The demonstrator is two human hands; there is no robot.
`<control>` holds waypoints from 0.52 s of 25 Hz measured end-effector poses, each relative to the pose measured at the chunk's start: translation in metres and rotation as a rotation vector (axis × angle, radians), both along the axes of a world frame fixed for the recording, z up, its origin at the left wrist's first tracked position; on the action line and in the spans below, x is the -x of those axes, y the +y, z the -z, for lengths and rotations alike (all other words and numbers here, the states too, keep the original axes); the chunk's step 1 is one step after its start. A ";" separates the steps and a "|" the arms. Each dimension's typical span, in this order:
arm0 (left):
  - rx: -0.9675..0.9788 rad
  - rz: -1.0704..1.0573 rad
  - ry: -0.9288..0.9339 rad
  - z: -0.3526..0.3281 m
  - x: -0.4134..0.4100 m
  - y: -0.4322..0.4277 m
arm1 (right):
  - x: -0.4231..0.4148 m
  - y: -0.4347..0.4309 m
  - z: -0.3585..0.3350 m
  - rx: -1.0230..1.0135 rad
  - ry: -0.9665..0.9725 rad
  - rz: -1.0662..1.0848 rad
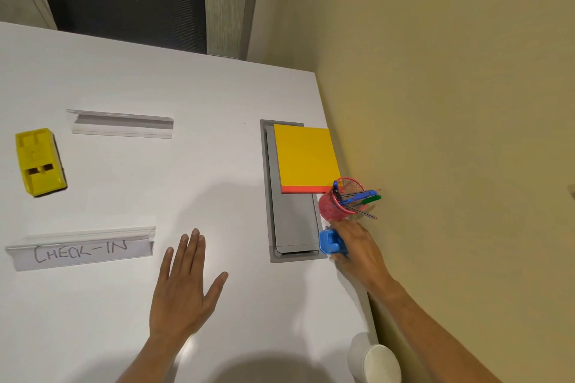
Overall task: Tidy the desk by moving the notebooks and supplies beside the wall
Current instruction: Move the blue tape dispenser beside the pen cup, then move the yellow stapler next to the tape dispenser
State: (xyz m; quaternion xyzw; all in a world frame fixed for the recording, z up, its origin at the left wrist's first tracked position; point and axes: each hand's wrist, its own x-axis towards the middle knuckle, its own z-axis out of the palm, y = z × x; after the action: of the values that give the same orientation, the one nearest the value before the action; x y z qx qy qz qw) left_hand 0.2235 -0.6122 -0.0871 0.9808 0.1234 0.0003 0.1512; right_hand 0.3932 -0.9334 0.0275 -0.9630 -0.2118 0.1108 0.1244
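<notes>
A yellow notebook (306, 157) lies on a red one, whose edge (306, 189) shows beneath, both beside the beige wall on the white desk (186, 87). Just in front stands a red mesh pen cup (334, 205) with several pens (362, 197) leaning toward the wall. My right hand (357, 249) grips a small blue plastic object (331, 242), perhaps a stapler or tape dispenser, on the desk next to the wall below the cup. My left hand (183, 286) rests flat with fingers spread on the desk's middle, holding nothing.
A grey cable hatch (291, 227) is set into the desk under the notebooks. A yellow whiteboard eraser (39, 162) lies far left. Two clear sign holders, one blank (121, 124) and one reading CHECK-IN (82, 249), stand left of centre. A white round object (375, 361) sits at the near right edge.
</notes>
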 end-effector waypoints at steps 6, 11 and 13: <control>0.044 0.013 -0.008 -0.005 -0.001 -0.003 | 0.037 0.083 0.009 -0.064 -0.105 -0.163; 0.094 0.004 -0.002 -0.011 -0.002 -0.005 | 0.013 0.186 0.017 -0.092 -0.202 -0.271; 0.100 -0.004 -0.010 -0.012 -0.002 -0.004 | 0.002 0.226 0.018 -0.099 -0.198 -0.345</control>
State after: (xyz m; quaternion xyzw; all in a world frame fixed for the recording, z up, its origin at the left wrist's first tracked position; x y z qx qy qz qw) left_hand 0.2252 -0.6161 -0.0751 0.9717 0.1246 -0.0006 0.2005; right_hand 0.3910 -0.7075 0.0094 -0.9113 -0.3901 0.0246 0.1293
